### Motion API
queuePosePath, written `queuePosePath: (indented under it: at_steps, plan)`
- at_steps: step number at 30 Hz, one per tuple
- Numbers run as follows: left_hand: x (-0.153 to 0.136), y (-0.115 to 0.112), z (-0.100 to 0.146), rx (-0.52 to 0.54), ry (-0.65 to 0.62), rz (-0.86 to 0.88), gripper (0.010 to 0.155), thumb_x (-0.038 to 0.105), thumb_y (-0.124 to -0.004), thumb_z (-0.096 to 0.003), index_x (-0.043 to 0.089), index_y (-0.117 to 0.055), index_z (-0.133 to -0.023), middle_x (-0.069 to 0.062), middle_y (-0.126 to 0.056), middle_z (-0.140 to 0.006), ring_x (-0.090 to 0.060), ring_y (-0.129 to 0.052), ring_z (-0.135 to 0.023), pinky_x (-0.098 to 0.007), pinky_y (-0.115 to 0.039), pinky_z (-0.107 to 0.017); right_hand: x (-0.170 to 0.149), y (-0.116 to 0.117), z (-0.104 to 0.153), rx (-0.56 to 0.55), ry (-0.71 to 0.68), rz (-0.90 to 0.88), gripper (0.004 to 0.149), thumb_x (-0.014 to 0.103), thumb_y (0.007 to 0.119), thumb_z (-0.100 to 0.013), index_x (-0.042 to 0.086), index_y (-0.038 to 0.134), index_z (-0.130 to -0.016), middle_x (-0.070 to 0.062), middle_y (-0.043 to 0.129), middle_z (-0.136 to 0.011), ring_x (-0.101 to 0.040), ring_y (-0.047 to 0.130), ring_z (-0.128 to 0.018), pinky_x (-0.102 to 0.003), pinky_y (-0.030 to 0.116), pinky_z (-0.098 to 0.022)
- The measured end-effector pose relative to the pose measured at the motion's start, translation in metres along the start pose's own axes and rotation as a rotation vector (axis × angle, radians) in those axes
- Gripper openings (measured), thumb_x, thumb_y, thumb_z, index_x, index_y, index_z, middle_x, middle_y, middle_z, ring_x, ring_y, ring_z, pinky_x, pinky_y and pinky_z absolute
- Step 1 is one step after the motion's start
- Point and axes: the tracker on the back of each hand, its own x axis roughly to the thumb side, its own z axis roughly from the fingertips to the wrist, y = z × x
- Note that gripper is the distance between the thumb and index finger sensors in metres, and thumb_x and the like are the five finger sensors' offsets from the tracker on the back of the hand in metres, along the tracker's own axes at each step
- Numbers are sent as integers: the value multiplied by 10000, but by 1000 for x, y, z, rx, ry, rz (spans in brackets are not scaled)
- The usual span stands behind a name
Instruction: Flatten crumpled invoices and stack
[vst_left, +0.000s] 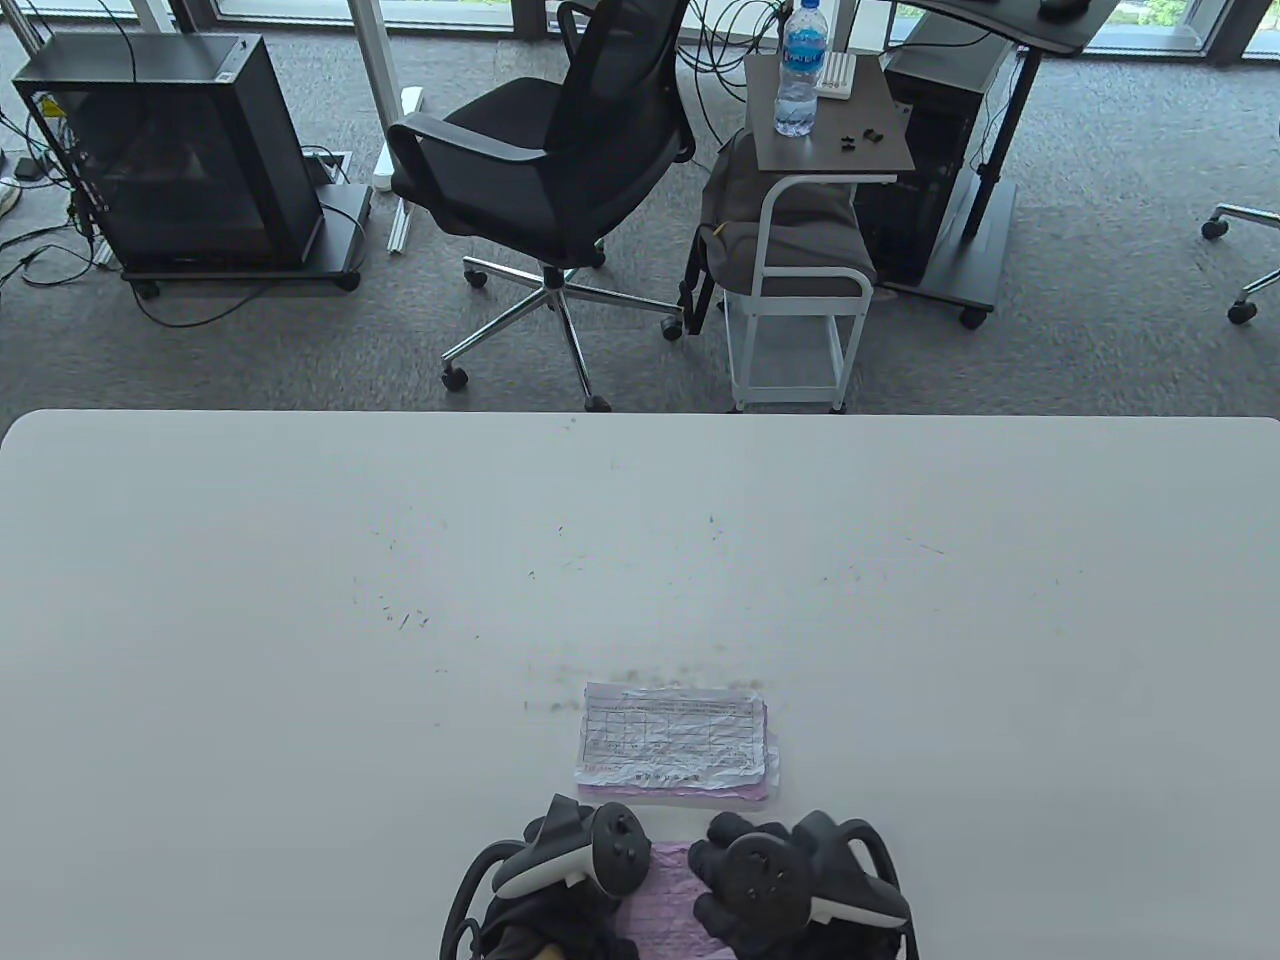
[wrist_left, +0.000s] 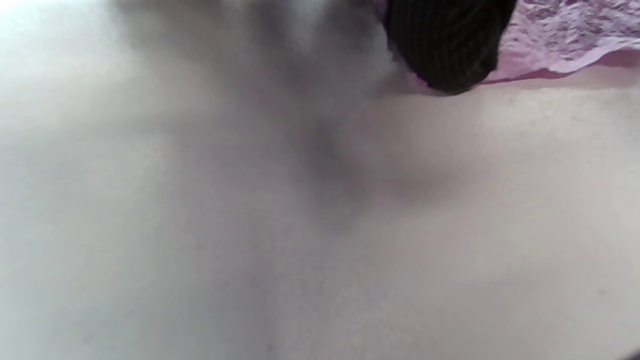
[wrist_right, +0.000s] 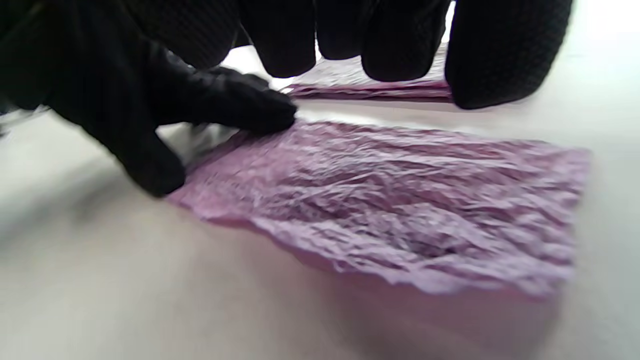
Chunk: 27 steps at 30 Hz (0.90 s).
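A wrinkled pink invoice (vst_left: 665, 905) lies flat on the white table (vst_left: 300, 650) at the near edge, between my two hands; it fills the right wrist view (wrist_right: 400, 210). My left hand (vst_left: 575, 850) rests at its left edge, and two spread fingers (wrist_right: 240, 107) press on that edge. A left fingertip (wrist_left: 445, 45) sits on the pink paper (wrist_left: 565, 35). My right hand (vst_left: 745, 865) rests over its right side, fingertips (wrist_right: 400, 50) extended above the far edge. Just beyond lies the stack of flattened invoices (vst_left: 675, 745), a white printed sheet on pink ones, also in the right wrist view (wrist_right: 370, 90).
The table runs wide to both sides and beyond the stack. Past its far edge are an office chair (vst_left: 540, 170), a small side table (vst_left: 830, 130) with a water bottle (vst_left: 800, 70), and a computer case (vst_left: 170, 150) on the floor.
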Motion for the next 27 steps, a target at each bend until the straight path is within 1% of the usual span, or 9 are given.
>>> queuePosePath:
  at_steps: [1, 3, 6, 7, 9, 12, 18, 21, 27]
  plan:
    - [0, 0, 0, 0, 0, 1, 859, 425, -783, -538, 305, -122, -1074, -187, 122, -1019, -629, 48, -904, -730, -273, -636, 7, 3, -3, 25, -32, 19, 498, 433, 674, -572, 185, 592, -996, -176, 491, -1085, -429, 658, -873, -589, 785, -497]
    - [0, 0, 0, 1, -2, 2, 859, 427, -781, -538, 304, -122, -1074, -187, 121, -1019, -628, 49, -904, -729, -272, -635, 25, 15, -12, 132, -125, 23, 495, 436, 674, -572, 200, 589, -998, -166, 482, -1091, -425, 640, -886, -593, 772, -514]
    - [0, 0, 0, -1, -1, 0, 863, 420, -786, -538, 302, -121, -1074, -183, 125, -1019, -626, 50, -905, -726, -272, -637, 26, 25, -16, 274, -108, -3, 536, 457, 683, -570, 155, 582, -1001, -170, 479, -1101, -434, 573, -911, -614, 749, -528]
    - [0, 0, 0, -1, -1, 1, 863, 418, -787, -539, 301, -121, -1074, -184, 125, -1019, -625, 51, -905, -726, -271, -637, 22, 25, -15, 332, -82, -26, 540, 466, 675, -576, 184, 543, -1018, -137, 400, -1116, -410, 501, -931, -606, 706, -554]
    - [0, 0, 0, -3, 0, 1, 862, 420, -785, -538, 301, -121, -1073, -183, 125, -1018, -626, 50, -904, -727, -272, -637, 16, 24, -14, 283, -48, -90, 504, 462, 679, -575, 198, 604, -999, -138, 452, -1101, -411, 533, -915, -612, 709, -545]
    - [0, 0, 0, -2, 0, 2, 861, 423, -783, -538, 302, -120, -1073, -183, 127, -1018, -624, 53, -904, -727, -271, -636, 7, 22, -11, 305, 4, -145, 471, 455, 680, -579, 190, 653, -967, -111, 507, -1073, -397, 565, -889, -609, 708, -544]
    - [0, 0, 0, -1, 0, 4, 859, 425, -782, -539, 305, -120, -1073, -180, 127, -1019, -622, 54, -905, -725, -269, -637, -12, 20, -6, 335, 136, -234, 390, 459, 692, -579, 203, 770, -862, -88, 673, -968, -371, 731, -777, -617, 767, -497]
    - [1, 0, 0, -1, 1, 4, 859, 425, -781, -538, 305, -120, -1073, -180, 127, -1018, -622, 54, -905, -724, -269, -637, -19, 21, -3, 358, 185, -268, 379, 465, 698, -579, 189, 819, -809, -97, 733, -911, -375, 777, -732, -632, 755, -496]
    - [0, -1, 0, 0, -1, 6, 858, 426, -781, -539, 309, -119, -1073, -179, 128, -1018, -620, 56, -904, -723, -268, -635, -37, 22, 3, 369, 281, -309, 371, 483, 697, -578, 197, 870, -738, -84, 828, -812, -353, 850, -659, -605, 763, -495]
